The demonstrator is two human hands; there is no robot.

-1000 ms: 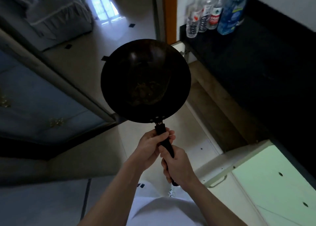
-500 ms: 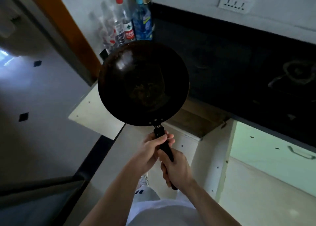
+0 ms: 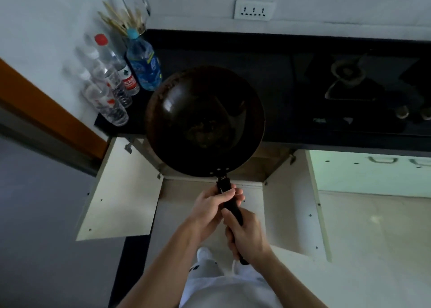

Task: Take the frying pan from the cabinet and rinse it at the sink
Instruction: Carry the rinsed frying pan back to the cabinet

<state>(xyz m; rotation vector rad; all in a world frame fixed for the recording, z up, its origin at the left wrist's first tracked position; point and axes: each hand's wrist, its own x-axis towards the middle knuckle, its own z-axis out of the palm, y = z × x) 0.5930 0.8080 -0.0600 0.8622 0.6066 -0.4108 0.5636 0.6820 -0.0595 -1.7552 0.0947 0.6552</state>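
Note:
The dark round frying pan (image 3: 205,121) hangs level in front of me, over the front edge of the black counter (image 3: 279,79) and above the open cabinet (image 3: 254,167). Brownish residue shows in its bowl. Both hands hold its black handle (image 3: 229,205). My left hand (image 3: 210,212) grips the handle near the pan. My right hand (image 3: 248,236) grips the handle's rear end. No sink is in view.
Both cabinet doors stand open, the left door (image 3: 119,191) and the right door (image 3: 291,202). Several plastic bottles (image 3: 116,79) and a utensil holder (image 3: 130,18) crowd the counter's left corner. A gas stove (image 3: 363,90) sits at right. A socket strip (image 3: 254,10) is on the wall.
The view has swung from the floor and doorway round to the counter; the pan, still held in both hands, now sits over the counter edge and open cabinet.

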